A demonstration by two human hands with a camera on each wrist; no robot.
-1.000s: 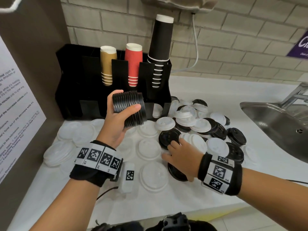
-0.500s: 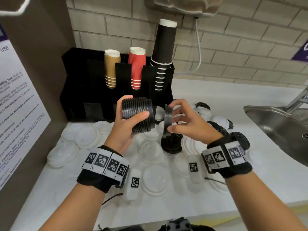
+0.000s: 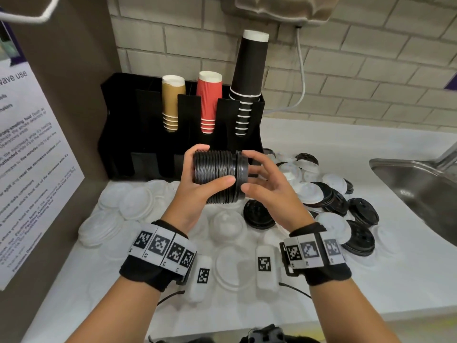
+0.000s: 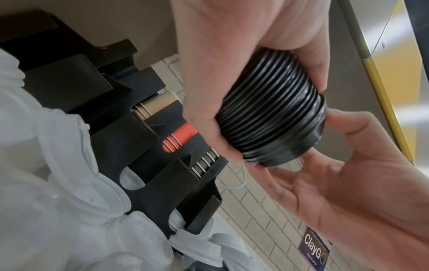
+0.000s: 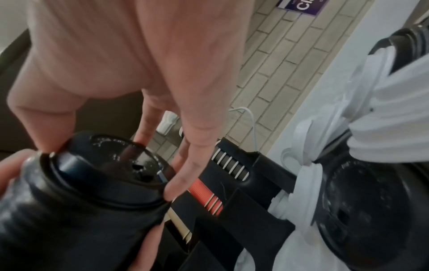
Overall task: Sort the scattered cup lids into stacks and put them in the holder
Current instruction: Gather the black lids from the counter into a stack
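My left hand [image 3: 212, 165] grips a sideways stack of black lids [image 3: 214, 175] in front of the black holder [image 3: 123, 144], thumb below and fingers over the top. My right hand [image 3: 247, 170] pinches one more black lid [image 3: 241, 174] by its rim and holds it against the stack's right end. The left wrist view shows the ribbed stack [image 4: 267, 113] with that end lid [image 4: 299, 146] seated on it. In the right wrist view the lid's top [image 5: 111, 165] faces my palm. Loose black lids [image 3: 258, 214], white lids [image 3: 309, 193] and clear lids [image 3: 136, 204] lie scattered on the counter.
The holder carries upside-down tan [image 3: 171, 105], red [image 3: 209, 100] and black cups [image 3: 251, 70]. A steel sink [image 3: 420, 189] lies at the right. A brown wall with a printed notice [image 3: 29, 169] stands at the left, and a dispenser [image 3: 279, 8] hangs overhead.
My right hand picked a black lid off the counter, carried it up and set it against the right end of the stack. The left hand held the stack almost still.
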